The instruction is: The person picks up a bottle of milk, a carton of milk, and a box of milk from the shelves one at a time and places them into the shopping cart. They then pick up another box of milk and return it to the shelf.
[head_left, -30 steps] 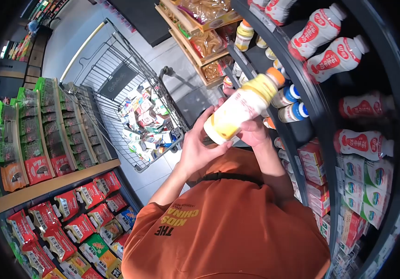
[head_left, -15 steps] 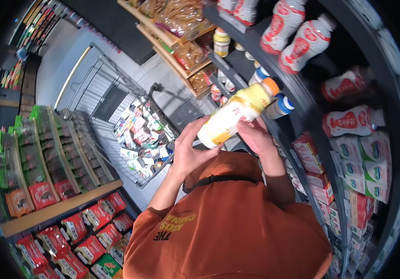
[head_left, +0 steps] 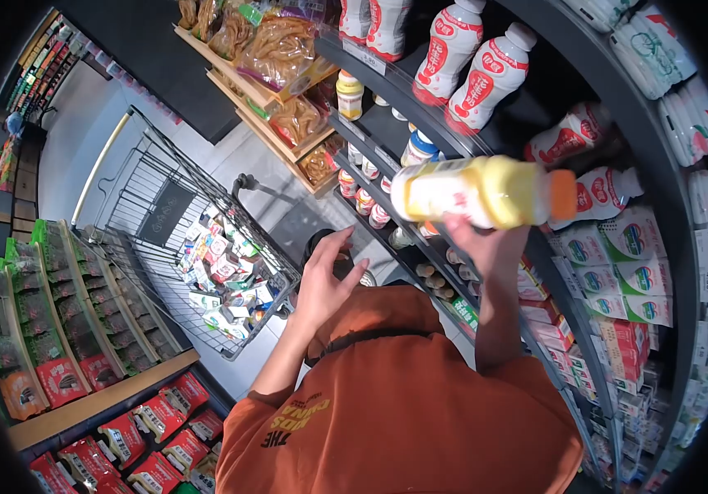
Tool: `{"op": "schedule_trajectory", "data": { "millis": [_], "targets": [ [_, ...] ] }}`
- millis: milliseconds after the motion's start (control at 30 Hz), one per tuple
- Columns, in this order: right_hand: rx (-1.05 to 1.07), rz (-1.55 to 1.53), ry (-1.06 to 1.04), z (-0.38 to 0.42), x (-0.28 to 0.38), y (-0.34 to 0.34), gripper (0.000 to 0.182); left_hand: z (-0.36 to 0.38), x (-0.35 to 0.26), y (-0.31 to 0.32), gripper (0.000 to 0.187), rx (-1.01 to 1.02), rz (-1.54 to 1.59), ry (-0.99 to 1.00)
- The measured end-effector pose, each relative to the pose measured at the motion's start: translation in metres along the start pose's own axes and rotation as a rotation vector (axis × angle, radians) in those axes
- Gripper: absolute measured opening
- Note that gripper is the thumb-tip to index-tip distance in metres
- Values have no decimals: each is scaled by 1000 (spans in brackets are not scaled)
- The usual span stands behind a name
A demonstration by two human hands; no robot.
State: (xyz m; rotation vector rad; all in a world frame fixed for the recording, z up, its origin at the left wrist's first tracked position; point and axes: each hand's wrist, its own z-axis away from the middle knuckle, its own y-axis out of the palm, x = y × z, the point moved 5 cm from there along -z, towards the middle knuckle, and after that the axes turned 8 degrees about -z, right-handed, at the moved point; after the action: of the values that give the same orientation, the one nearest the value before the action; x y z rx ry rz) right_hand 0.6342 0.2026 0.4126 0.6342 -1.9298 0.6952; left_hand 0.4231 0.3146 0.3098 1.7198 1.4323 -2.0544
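A yellow and white bottle with an orange cap [head_left: 477,193] lies tilted nearly sideways in my right hand [head_left: 490,243], whose fingers wrap its lower side. It is in front of the dark shelf, near the red and white bottles [head_left: 481,81]. My left hand [head_left: 327,276] is apart from the bottle, fingers and thumb spread, with nothing in it. Blue-capped bottles [head_left: 420,150] stand on the shelf behind the held bottle, partly hidden.
A wire shopping cart [head_left: 168,210] holding many small packages [head_left: 230,267] stands at the left. Wooden racks of bagged food [head_left: 275,53] are ahead. Red packets [head_left: 156,416] fill a lower-left display. White and green packs [head_left: 617,263] hang at the right shelf.
The bottle has moved right and turned closer to horizontal with my right hand. My left hand has let go of it. The view has shifted slightly.
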Motion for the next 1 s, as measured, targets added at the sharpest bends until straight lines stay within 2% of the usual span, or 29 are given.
{"op": "schedule_trajectory", "data": {
  "millis": [100,167,267,333,367,400,467,500,600,633,733,767,800,833,867,1000],
  "targets": [
    [-127,-239,249,1,-17,-10,61,15,21,11,56,80,49,-80],
    [-94,-329,265,4,-25,-7,62,21,26,15,58,128,87,-120],
    [-24,-577,356,16,-39,10,59,22,20,18,67,81,298,-91],
    [77,-716,449,30,-52,29,59,23,2,14,80,24,797,-133],
    [154,-753,499,40,-61,41,60,20,-5,13,79,64,1017,-111],
    [233,-789,547,51,-68,54,62,22,5,17,77,84,904,-153],
    [221,-843,594,71,-78,82,66,26,34,30,73,124,680,-228],
    [272,-815,596,78,-93,86,62,28,40,27,64,99,721,-207],
    [218,-1021,925,85,-118,97,54,44,70,24,62,133,717,-354],
    [262,-1052,959,85,-125,103,47,45,71,18,60,127,634,-319],
    [260,-1002,1060,83,-147,120,45,51,95,24,66,73,583,-342],
    [310,-925,1013,75,-151,126,46,55,104,26,70,22,528,-365],
    [268,-825,941,65,-155,132,47,57,109,25,73,-28,473,-391],
    [318,-642,828,47,-153,138,47,59,102,13,77,-12,375,-500],
    [367,-465,707,28,-152,146,47,71,119,12,69,-88,251,-488],
    [178,-61,54,-45,-186,166,54,125,165,11,52,-118,330,-688]
  ]
}}
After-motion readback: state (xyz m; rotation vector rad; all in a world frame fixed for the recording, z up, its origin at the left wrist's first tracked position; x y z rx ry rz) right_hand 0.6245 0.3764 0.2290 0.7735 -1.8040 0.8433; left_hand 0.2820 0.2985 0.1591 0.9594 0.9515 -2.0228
